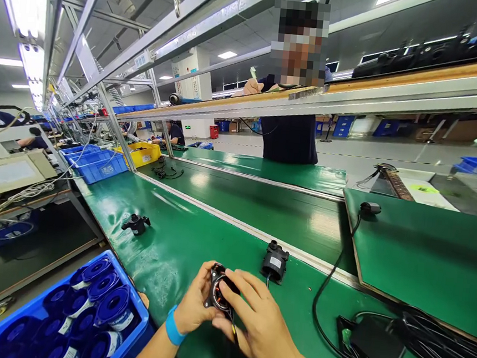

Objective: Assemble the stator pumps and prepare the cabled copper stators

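My left hand [194, 300], with a blue band at the wrist, is wrapped round the side of a black pump motor [215, 295]. Its open round face shows a metal ring and copper-coloured windings. My right hand [254, 317] grips the motor from the other side, its fingers over the face and its thumb low near the black and yellow wires [233, 330]. Just beyond my hands a black pump [274, 262] with a white label stands on the green bench [164, 261]. Farther left on the bench lies another black pump part [136, 224].
A blue crate [135, 334] of dark blue round parts stands at lower left. To the right lie a black box [377, 345] and bundled black cables [436, 347]. Blue [97, 166] and yellow [144, 154] bins sit farther back. Across the bench stands a person [290, 136].
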{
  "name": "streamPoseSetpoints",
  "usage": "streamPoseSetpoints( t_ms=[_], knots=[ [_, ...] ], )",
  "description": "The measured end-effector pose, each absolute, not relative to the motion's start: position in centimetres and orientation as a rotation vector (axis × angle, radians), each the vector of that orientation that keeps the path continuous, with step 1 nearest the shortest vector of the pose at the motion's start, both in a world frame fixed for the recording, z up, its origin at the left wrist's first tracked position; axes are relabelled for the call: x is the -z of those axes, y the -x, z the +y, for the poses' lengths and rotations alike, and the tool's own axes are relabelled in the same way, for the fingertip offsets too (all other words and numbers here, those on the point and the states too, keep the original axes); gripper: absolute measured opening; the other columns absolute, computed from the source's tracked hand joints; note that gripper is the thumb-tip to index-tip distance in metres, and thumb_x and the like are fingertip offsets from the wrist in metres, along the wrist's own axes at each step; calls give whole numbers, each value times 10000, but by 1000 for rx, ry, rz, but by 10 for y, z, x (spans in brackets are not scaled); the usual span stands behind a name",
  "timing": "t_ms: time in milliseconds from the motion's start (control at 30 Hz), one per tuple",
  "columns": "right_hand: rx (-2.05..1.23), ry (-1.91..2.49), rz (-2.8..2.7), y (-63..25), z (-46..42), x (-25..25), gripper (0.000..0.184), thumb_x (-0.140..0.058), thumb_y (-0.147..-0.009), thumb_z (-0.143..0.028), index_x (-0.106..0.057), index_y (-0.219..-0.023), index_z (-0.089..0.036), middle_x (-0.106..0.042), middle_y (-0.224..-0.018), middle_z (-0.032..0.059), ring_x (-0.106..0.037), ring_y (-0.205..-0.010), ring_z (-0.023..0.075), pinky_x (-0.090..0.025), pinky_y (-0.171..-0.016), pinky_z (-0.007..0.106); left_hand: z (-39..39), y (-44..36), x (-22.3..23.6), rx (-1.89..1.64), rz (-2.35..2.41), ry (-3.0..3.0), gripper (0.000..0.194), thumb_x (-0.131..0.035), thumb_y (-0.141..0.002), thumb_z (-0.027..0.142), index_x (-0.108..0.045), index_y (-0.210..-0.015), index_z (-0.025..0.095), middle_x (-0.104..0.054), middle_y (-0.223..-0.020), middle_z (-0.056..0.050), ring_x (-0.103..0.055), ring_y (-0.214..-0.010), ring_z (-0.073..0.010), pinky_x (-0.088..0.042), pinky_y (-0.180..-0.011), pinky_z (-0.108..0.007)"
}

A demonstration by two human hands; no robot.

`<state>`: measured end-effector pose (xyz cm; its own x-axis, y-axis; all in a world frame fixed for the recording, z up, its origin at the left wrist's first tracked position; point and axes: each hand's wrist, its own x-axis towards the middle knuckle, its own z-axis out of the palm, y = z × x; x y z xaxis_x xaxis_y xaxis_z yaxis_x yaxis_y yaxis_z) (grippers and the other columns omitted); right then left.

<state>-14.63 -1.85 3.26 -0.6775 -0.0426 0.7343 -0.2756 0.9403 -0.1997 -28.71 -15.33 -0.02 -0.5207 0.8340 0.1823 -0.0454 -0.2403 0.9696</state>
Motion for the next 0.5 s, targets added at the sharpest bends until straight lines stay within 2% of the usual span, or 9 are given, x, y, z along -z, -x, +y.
streamPoseSetpoints(
  t_ms=[100,167,267,333,367,433,500],
  knots=[
    [-488,12,-2434,152,-16,1,278,-700,-854,-228,-603,-1100,-143,-593,-1234,149,-576,-1076,302,-569,-867,464,-159,301,20,-1574,1587,-1033,878,-943,-562,415,-514,-1312,261,-575,-1294,-96,-539,-1213,-285,-397,-1058,-391],
    [-679,136,-2499,150,-15,12,290,-697,-827,-179,-565,-1083,-152,-586,-1204,133,-569,-1066,287,-557,-867,445,-161,311,23,-1449,1578,-1102,882,-924,-591,442,-517,-1346,239,-584,-1300,-105,-551,-1206,-289,-405,-1045,-389],
    [-1038,193,-2496,149,-19,8,510,-697,-812,-180,-452,-1258,-198,-561,-1221,92,-562,-1079,246,-515,-918,407,-155,336,11,-1393,1509,-1076,875,-817,-697,582,-465,-1411,220,-665,-1028,-58,-645,-930,-209,-481,-802,-293],
    [-1208,303,-2470,156,-26,4,555,-701,-811,-194,-419,-1288,-218,-581,-1195,79,-585,-1046,240,-504,-905,392,-141,357,0,-1373,1574,-983,865,-736,-753,647,-436,-1428,197,-634,-792,1,-614,-707,-150,-429,-639,-234],
    [-1305,385,-2452,162,-30,3,531,-695,-815,-189,-423,-1270,-207,-609,-1130,77,-609,-986,234,-509,-868,376,-132,367,-5,-1371,1645,-919,867,-718,-752,673,-450,-1410,178,-618,-740,11,-597,-659,-142,-412,-610,-227],
    [-1547,516,-2370,173,-36,5,482,-643,-831,-129,-417,-1255,-167,-644,-995,67,-639,-853,204,-515,-791,329,-111,384,-11,-1373,1795,-787,872,-663,-742,747,-494,-1351,146,-653,-813,-35,-635,-714,-176,-451,-642,-257],
    [-1749,514,-2276,175,-38,6,505,-578,-835,-65,-405,-1303,-145,-654,-963,61,-649,-798,170,-518,-761,287,-95,391,-13,-1427,1928,-705,849,-508,-786,822,-535,-1300,148,-668,-1054,-125,-672,-917,-245,-507,-785,-345]
  ],
)
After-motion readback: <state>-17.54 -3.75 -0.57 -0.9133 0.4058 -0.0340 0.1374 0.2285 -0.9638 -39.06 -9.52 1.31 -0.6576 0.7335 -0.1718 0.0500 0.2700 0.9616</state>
